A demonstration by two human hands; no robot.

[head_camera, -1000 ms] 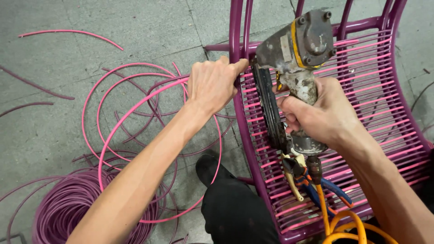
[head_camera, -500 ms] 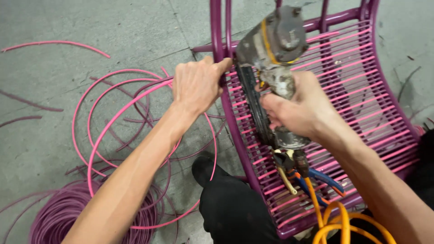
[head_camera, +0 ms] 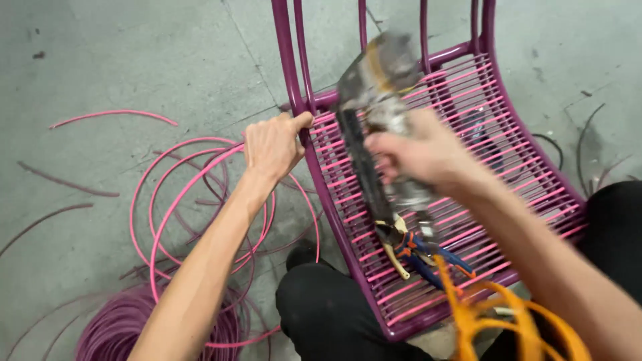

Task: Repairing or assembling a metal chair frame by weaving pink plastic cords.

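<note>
Staple gun (head_camera: 381, 127), grey metal and blurred, is clenched in the right hand (head_camera: 418, 157) over the woven seat of the purple chair frame (head_camera: 294, 87). The left hand (head_camera: 271, 147) grips the frame's left rail. Blue-handled pliers (head_camera: 421, 251) lie on the pink cords near the seat's front edge, beside an orange hose (head_camera: 495, 321); loose pink cord (head_camera: 180, 200) loops on the concrete floor (head_camera: 134, 53).

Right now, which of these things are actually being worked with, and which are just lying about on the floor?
In hand:
- left hand gripping the purple chair frame
- right hand holding the blurred grey power tool
- pink woven cords
- orange hose

Lying about:
- loose pink cord loops
- purple cord coil
- cut scraps
- pliers on the seat
</note>
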